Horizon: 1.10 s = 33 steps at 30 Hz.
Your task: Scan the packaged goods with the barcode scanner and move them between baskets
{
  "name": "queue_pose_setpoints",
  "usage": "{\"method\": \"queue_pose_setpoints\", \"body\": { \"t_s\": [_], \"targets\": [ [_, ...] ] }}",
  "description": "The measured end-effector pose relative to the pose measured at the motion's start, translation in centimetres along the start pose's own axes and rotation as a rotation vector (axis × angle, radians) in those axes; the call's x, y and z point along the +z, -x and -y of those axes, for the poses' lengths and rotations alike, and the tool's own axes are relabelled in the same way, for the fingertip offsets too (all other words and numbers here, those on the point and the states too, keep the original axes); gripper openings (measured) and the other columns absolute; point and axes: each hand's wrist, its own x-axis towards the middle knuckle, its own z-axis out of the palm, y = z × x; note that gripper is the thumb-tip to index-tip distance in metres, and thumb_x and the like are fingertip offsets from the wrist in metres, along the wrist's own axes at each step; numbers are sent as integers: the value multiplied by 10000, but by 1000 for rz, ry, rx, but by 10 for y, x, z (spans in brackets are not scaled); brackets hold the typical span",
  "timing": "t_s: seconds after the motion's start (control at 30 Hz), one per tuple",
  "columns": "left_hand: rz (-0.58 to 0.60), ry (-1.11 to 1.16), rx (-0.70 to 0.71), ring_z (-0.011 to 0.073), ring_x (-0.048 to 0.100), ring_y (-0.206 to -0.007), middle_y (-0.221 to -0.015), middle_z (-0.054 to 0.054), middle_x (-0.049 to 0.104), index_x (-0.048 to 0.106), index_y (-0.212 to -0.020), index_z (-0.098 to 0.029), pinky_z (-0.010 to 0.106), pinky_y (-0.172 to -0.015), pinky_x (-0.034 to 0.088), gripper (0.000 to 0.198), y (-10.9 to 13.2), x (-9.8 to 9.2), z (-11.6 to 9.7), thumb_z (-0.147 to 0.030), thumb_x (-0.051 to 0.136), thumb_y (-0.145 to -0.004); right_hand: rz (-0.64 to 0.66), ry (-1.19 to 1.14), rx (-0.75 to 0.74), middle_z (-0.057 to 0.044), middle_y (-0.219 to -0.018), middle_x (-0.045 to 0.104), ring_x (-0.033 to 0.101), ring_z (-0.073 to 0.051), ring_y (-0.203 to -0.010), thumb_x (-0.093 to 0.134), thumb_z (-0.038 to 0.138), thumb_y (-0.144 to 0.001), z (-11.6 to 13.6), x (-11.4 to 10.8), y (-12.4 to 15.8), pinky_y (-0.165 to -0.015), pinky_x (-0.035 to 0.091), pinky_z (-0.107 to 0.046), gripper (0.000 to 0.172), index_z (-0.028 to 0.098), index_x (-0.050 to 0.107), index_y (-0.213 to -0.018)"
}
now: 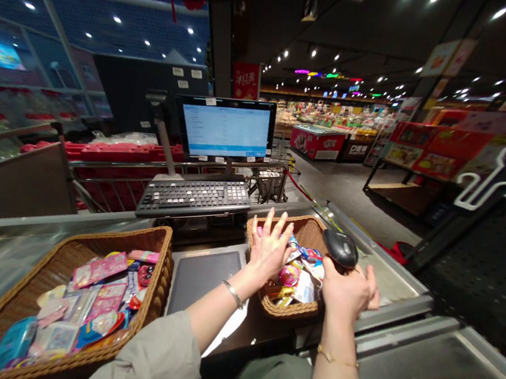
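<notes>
My right hand (348,287) is wrapped round a black handheld barcode scanner (340,247), its head above the right rim of the smaller wicker basket (286,312). Over that basket's left side, my left hand (270,246) is spread with fingers apart; whether it touches the contents I cannot tell. Small colourful packets (306,282) fill the basket, a round pink-wrapped sweet (289,275) among them. A larger wicker basket (160,276) stands at the left, holding pink packets (100,270), a teal case (14,341) and other small packaged goods.
A lit monitor (227,128) and a black keyboard (194,196) stand beyond the baskets. Between the baskets lies a flat grey plate (206,273). Metal counter edges (406,294) run along the right. A white hanger-shaped hook (489,175) juts out there.
</notes>
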Motion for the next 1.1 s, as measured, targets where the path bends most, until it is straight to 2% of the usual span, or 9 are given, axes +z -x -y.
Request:
{"method": "queue_pose_setpoints", "body": {
  "t_s": [0.13,0.3,0.63,0.8,0.97,1.1],
  "targets": [
    [-17,-11,-30,335,131,-1517,-1599,69,329,501,-1422,-244,684,-1165,155,563,8,-8,11,-529,485,-936,13,-23,-51,-135,-1028,740,471,-343,-1300,632,514,-679,12,2,9,-1077,214,-512,324,201,685,-742],
    [-33,-33,-96,340,142,-1514,-1592,75,342,520,-1413,-244,685,-1168,132,551,22,-23,35,-511,505,-931,51,-56,-132,-134,-1033,741,476,-339,-1296,629,500,-693,33,5,26,-1090,207,-499,320,197,704,-764],
    [-80,-107,-242,347,165,-1506,-1596,28,342,501,-1419,-363,680,-1167,108,540,65,-55,93,-541,538,-911,159,-145,-246,-120,-1030,740,473,-334,-1286,603,596,-732,82,13,71,-1075,187,-508,422,201,720,-820],
    [-77,-135,-304,345,187,-1501,-1584,41,365,530,-1399,-355,666,-1174,96,512,89,-66,122,-528,539,-917,249,-164,-303,-119,-1041,735,465,-334,-1292,601,531,-743,102,22,99,-1074,189,-510,337,208,699,-751],
    [-74,-169,-348,352,183,-1502,-1585,50,360,545,-1388,-326,676,-1168,81,496,112,-76,155,-523,515,-934,336,-199,-357,-110,-1040,741,451,-326,-1316,582,474,-742,115,33,124,-1083,184,-504,310,199,716,-795],
    [-61,-207,-388,348,188,-1502,-1578,52,373,546,-1386,-322,675,-1170,79,492,132,-86,181,-506,529,-930,392,-217,-393,-117,-1145,716,439,-312,-1327,580,475,-749,123,39,141,-1094,186,-489,342,189,730,-864]
  ]
}}
